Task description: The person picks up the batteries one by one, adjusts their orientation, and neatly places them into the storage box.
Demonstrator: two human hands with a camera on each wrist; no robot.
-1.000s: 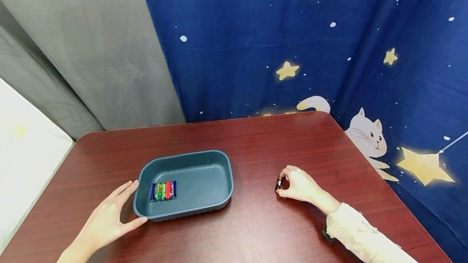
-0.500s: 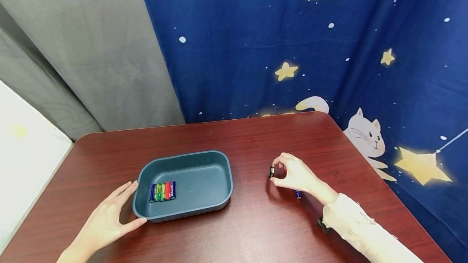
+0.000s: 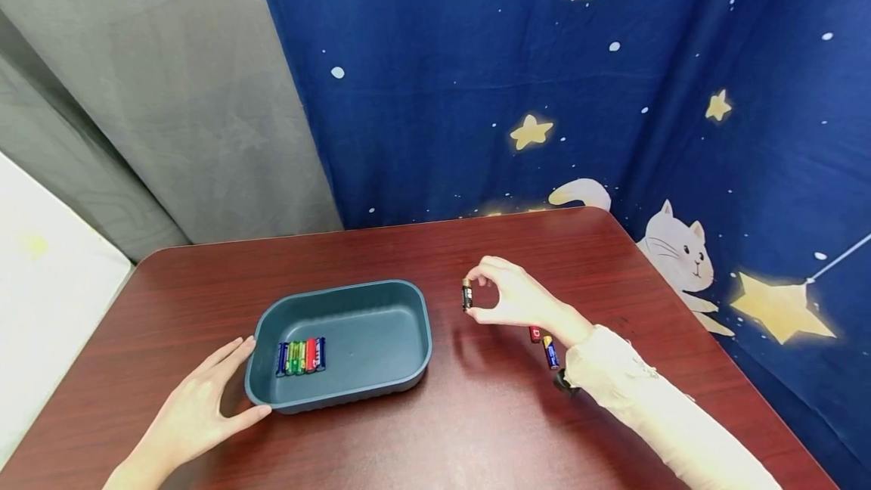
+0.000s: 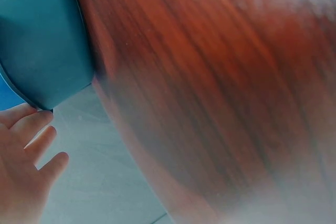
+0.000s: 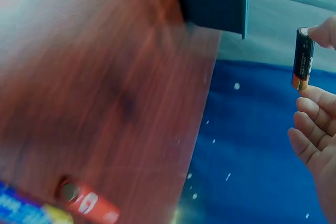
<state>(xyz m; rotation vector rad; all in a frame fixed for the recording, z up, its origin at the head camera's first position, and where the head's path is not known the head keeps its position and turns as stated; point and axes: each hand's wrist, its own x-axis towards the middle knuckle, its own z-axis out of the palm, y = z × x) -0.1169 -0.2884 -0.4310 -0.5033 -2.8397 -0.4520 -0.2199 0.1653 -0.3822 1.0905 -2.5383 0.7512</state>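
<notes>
Between thumb and index finger, my right hand [image 3: 512, 295] pinches a black battery with a copper end [image 5: 303, 59] by its two ends, raised above the table right of the bin. My left hand [image 3: 193, 407] touches the left end of the teal plastic bin [image 3: 381, 388], fingers straight and thumb spread at its near corner. Inside the bin, at its left, several batteries [image 3: 301, 356] lie side by side in a row, blue, green and red. Below my right forearm a red battery [image 3: 534, 334] and a blue-and-yellow battery [image 3: 550, 352] lie on the table.
The dark red wooden table [image 3: 381, 452] has a rounded far edge. Behind it hang a grey curtain [image 3: 204, 97] and a blue curtain with stars [image 3: 435, 82]. A white panel [image 3: 48, 308] stands at the left.
My right hand has lifted the black battery and carried it left toward the bin, uncovering the red and blue-and-yellow batteries. My left hand stays at the bin.
</notes>
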